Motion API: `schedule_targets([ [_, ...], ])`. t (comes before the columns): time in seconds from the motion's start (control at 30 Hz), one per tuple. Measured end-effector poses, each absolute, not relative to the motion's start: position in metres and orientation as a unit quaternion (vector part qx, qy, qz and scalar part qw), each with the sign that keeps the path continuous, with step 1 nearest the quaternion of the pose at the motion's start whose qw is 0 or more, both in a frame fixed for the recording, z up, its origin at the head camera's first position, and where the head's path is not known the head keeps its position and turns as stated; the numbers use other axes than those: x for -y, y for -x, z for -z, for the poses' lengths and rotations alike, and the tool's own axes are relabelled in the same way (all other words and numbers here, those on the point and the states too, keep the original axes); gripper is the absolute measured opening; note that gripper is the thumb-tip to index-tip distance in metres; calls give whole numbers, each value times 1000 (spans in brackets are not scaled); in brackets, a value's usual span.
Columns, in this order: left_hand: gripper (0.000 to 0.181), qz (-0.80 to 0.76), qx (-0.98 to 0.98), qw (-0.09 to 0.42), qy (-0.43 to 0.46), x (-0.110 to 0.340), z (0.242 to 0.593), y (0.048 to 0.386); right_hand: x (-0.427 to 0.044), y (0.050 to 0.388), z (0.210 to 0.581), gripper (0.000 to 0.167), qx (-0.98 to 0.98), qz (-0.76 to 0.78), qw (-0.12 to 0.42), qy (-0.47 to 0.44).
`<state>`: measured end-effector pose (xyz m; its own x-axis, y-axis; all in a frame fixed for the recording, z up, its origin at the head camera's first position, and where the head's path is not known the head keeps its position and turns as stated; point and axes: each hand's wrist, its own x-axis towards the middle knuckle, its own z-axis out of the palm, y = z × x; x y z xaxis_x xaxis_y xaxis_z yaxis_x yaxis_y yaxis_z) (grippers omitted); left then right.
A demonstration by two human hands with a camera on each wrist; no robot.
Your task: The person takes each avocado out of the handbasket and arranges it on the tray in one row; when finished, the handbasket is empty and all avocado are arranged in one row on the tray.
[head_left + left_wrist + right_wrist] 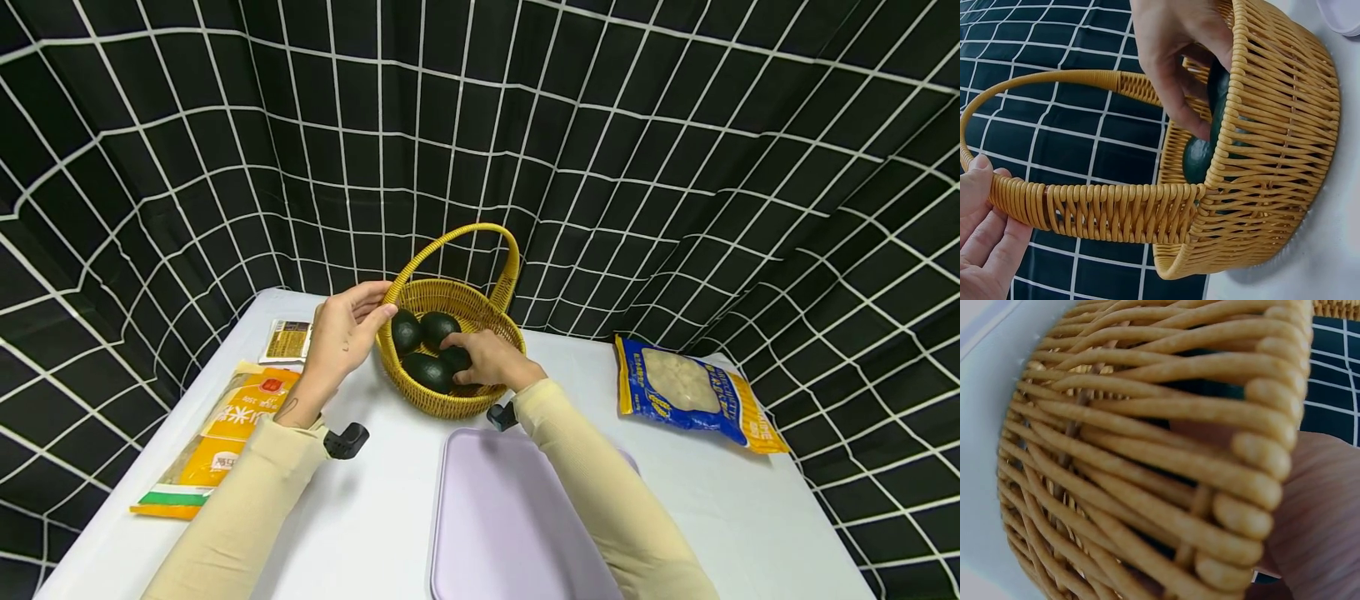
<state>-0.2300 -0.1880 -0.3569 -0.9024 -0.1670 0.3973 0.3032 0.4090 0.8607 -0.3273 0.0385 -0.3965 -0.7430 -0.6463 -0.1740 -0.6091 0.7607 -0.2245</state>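
Note:
A yellow woven basket (438, 406) stands at the back of the table with several dark green avocados (427, 372) inside. My left hand (343, 332) holds the left side of its arched handle (491, 227), thumb on one face and fingers on the other, as the left wrist view shows on the handle (1091, 212). Reaching over the rim, my right hand (491, 358) grips an avocado (456, 358) at the right of the group. In the right wrist view the basket wall (1147, 425) hides most of that hand and the fruit.
A lilac tray (510, 517) lies in front of the basket, partly under my right forearm. An orange food bag (225, 433) and a small packet (287, 341) lie at left. A blue and yellow bag (690, 392) lies at right. Black gridded cloth hangs behind.

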Motion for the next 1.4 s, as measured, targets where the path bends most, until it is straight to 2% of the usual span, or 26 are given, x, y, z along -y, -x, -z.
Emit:
schedule_targets([
  [0.23, 33, 542, 813, 207, 40, 190, 357, 234, -43, 327, 399, 55, -931, 93, 112, 334],
  [0.6, 33, 541, 820, 182, 48, 199, 354, 237, -51, 324, 381, 56, -923, 123, 57, 361],
  [1.03, 35, 556, 819, 136, 43, 206, 350, 240, -80, 283, 353, 55, -896, 255, -13, 363],
  [1.2, 36, 554, 822, 129, 33, 207, 349, 239, -86, 261, 345, 56, -892, 272, -10, 361],
  [1.4, 36, 557, 821, 126, 29, 206, 350, 239, -88, 240, 337, 55, -900, 274, 38, 335],
])
